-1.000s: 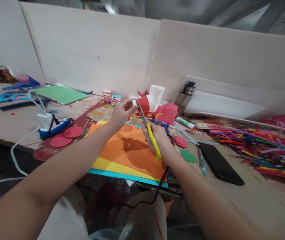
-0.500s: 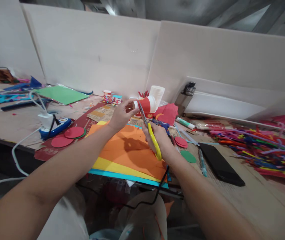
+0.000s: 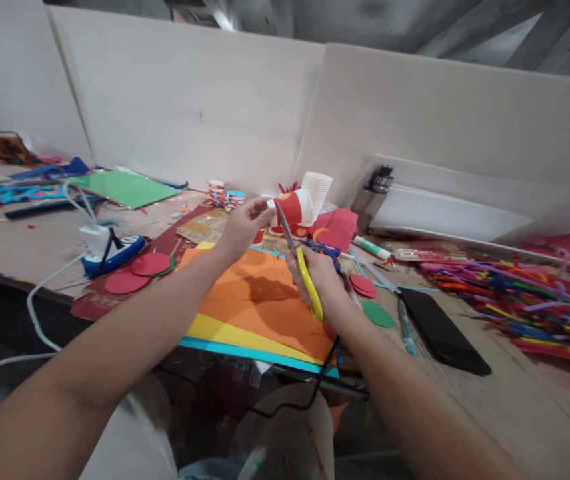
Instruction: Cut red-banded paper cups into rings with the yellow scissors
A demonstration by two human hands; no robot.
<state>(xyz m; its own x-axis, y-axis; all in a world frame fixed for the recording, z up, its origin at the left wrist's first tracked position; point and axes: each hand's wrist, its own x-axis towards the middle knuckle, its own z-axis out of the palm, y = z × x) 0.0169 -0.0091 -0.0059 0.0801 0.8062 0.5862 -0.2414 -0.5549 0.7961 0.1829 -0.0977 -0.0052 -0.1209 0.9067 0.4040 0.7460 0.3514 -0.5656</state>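
A red and white paper cup point(image 3: 295, 208) is held on its side above the orange paper point(image 3: 249, 307), gripped near one end by my left hand point(image 3: 242, 227). My right hand point(image 3: 319, 273) is closed round the yellow handles of a pair of scissors point(image 3: 309, 283). Their blades lie against the cup close to my left fingertips; whether they cut into it I cannot tell. Behind the cup stands a stack of white paper cups point(image 3: 317, 187). Below and right of it is a sheet of red paper point(image 3: 342, 227).
Red paper circles point(image 3: 127, 281) and a blue power strip point(image 3: 115, 257) lie at left. To the right are a green circle point(image 3: 378, 315), a black phone point(image 3: 439, 327) and a pile of colourful pipe cleaners point(image 3: 529, 293). A black cable point(image 3: 309, 400) hangs at the table's front edge.
The cup has turned slightly in my left hand, so a yellowish mark now shows on its red band. The scissors stay at nearly the same place against it.
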